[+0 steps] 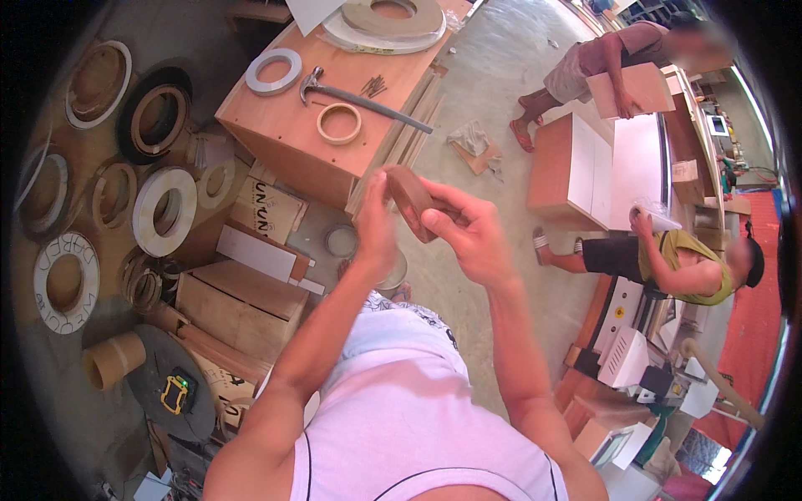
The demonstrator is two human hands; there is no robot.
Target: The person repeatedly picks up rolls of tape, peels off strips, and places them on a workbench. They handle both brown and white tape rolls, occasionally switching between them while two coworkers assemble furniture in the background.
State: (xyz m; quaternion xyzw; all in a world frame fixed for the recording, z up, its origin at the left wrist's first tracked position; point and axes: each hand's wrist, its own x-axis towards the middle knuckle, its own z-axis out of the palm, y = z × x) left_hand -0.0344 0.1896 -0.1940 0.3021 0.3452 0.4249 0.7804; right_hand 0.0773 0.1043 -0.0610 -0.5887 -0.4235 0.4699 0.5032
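Both my hands hold a brown roll of tape or edge banding [410,203] in front of my body. My left hand [377,232] presses against its left rim, slightly blurred. The fingers and thumb of my right hand [467,228] pinch its right side. Just beyond stands a wooden cabinet [250,122], on whose top lie a claw hammer [369,103], a roll of masking tape [339,123], a white ring-shaped roll [273,70], a small heap of nails or screws [374,86] and large pale rolls of banding [391,25].
Many banding rolls [164,211] hang at the left. Below them are a wooden box [241,300] and a cardboard tube [114,360]. At the right, one person [639,56] holds a board beside a cabinet [567,175]; another person [683,269] holds a white item.
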